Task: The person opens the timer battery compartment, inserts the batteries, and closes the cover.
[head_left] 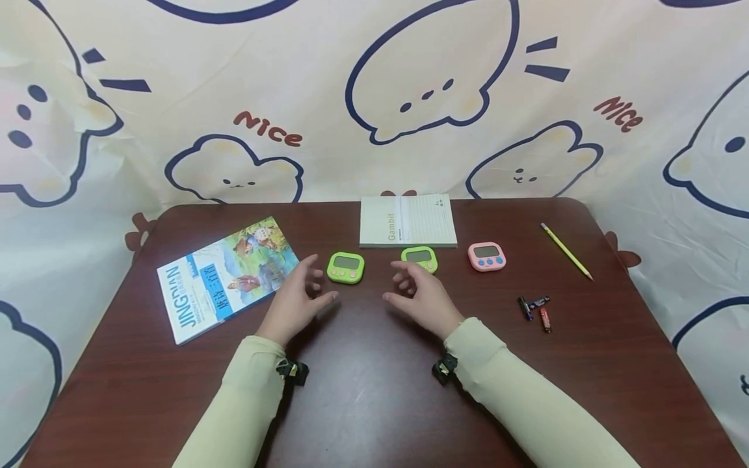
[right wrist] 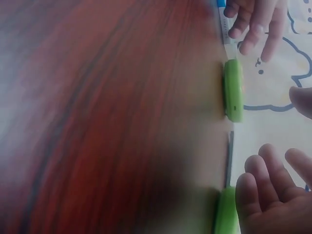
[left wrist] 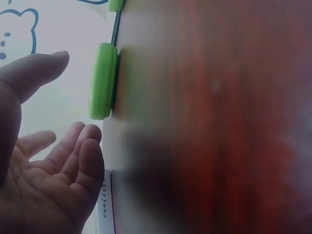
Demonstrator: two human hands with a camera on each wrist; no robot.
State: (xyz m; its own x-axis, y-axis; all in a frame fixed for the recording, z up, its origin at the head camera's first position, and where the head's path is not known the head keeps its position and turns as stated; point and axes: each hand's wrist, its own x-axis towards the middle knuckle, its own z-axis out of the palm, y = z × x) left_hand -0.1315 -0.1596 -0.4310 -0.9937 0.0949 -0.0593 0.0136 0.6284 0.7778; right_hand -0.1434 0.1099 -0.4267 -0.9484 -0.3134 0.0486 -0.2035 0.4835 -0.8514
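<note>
Two green digital timers lie on the dark wooden table. My left hand (head_left: 296, 299) hovers just left of the left green timer (head_left: 346, 268), fingers loosely bent and holding nothing. Over the lower left edge of the other green timer (head_left: 420, 257) is my right hand (head_left: 426, 298), also with loosely bent fingers and nothing in it; it hides part of that timer. In the left wrist view, a green timer (left wrist: 103, 82) shows edge-on beyond the fingers. The right wrist view shows one green timer (right wrist: 233, 90) between the hands and another (right wrist: 226, 212) beside the right fingers.
A pink timer (head_left: 487, 257) sits right of the green ones. Behind them lies a lined notepad (head_left: 407, 222). An illustrated book (head_left: 228, 279) is at the left. Toward the right are a yellow pencil (head_left: 566, 251) and three small batteries (head_left: 545, 320). A printed cloth hangs around the table.
</note>
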